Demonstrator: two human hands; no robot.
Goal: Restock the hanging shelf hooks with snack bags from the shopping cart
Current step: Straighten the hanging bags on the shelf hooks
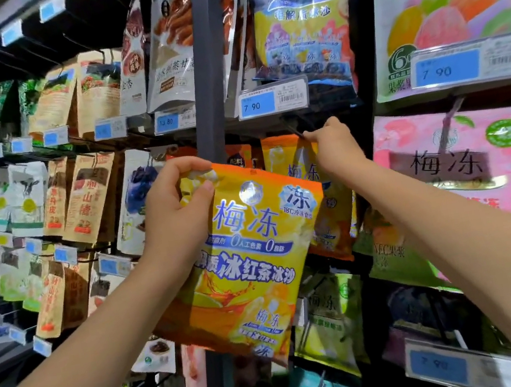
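1. Orange and yellow glossy plastic forms the snack bag [248, 256]. It is printed with "梅冻" in large blue characters, "0人工色素 0脂肪" on a blue band, and "冰红茶冰沙" below that.
2. The left hand [178, 207] grips the bag's crinkled top left corner, with the thumb on the front and the fingers curled over the top edge. The bag hangs tilted in the air in front of the grey post [207, 65] and is not on any hook.
3. The right hand [331, 146] has its fingers curled and pinches the tip of a dark wire hook [296, 133]. A matching orange hanging bag [289, 160] sits on the hook just below that hand.
4. A price tag [271, 100] above the hook reads "7 90" on a blue patch. A second tag [171, 121] further left reads "13 80".
5. A shiny blue bag [297, 15] hangs above, and a pink bag [460, 164] hangs to the right. Both also carry "梅冻".
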